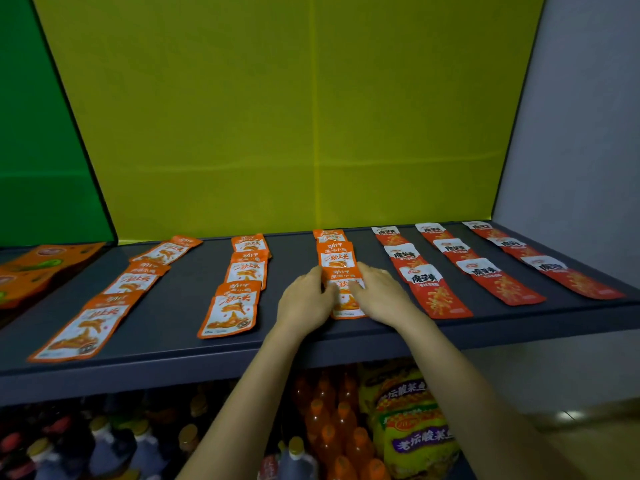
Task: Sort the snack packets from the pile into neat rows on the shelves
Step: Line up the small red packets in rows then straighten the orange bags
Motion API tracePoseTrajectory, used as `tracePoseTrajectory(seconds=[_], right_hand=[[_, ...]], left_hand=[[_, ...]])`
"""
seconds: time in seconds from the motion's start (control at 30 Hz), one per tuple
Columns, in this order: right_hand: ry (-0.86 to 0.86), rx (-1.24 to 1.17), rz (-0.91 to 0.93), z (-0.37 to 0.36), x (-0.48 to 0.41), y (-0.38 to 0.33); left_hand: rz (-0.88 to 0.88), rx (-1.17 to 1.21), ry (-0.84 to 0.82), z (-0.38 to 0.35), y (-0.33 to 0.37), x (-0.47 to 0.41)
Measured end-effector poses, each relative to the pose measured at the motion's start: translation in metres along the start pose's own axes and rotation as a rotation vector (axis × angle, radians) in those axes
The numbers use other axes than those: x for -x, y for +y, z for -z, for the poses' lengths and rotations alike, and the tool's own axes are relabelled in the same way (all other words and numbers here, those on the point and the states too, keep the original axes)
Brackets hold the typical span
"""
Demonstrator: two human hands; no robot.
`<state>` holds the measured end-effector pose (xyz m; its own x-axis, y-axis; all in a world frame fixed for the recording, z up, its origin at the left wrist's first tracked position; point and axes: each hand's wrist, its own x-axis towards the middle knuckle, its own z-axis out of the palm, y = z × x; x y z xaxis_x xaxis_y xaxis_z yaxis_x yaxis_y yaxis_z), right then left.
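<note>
Head view: left hand (304, 301), right hand (379, 294) flank orange packet (343, 299), touching; grip wide.

Backdrop and lower stock

Yellow back panel (277, 116), far centre; green panel (41, 150), far left; pale grey wall (581, 133), right. Low and near: orange drink bottles (332, 427) centre, dark yellow-capped bottles (110, 452) left, yellow noodle bags (415, 434) just right of the orange bottles.
</note>
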<state>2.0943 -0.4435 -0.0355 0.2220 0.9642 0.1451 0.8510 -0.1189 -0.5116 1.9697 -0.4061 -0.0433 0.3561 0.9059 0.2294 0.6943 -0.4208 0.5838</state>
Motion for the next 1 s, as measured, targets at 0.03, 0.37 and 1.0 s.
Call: tracePoseTrajectory(seconds=[0.03,0.37,1.0], right_hand=[[-0.002,-0.004,0.005,0.000,0.000,0.000],[0.001,0.043,0.041,0.000,0.007,0.003],[0.121,-0.147,0.237,0.015,0.006,-0.034]], left_hand=[[-0.001,0.004,-0.001,0.000,0.000,0.000],[-0.004,-0.004,0.030,0.001,0.002,0.005],[-0.110,0.050,0.350,0.041,-0.008,0.021]])
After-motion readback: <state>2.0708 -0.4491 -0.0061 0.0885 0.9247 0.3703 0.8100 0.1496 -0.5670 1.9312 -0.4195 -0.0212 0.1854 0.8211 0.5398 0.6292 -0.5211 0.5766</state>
